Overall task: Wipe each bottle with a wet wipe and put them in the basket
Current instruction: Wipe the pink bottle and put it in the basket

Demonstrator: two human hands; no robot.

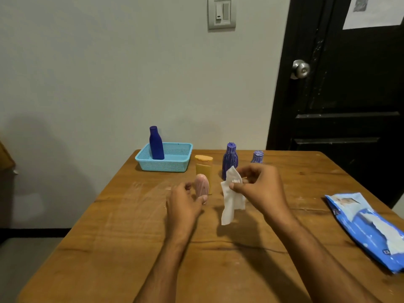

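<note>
Pink bottle [201, 186] held upright, white wipe [231, 197] dangling, blue bottle [156, 143] standing in basket [172, 164].

The basket [175, 159] is pale turquoise mesh, holding a plain deep blue bottle [156, 143]. On the warm brown, wood-grained table [122, 232] stand a yellow-orange bottle [203, 166], a purple bottle with white streaks [229, 159] and a smaller purple bottle [257, 157] with pale marks. The pink bottle [201, 185] shows faint stripes. The wipe [231, 197] is white; the wipe packet [365, 228] is blue and white

Pale wall [87, 73], black door [349, 95], wooden table [109, 248]
</note>
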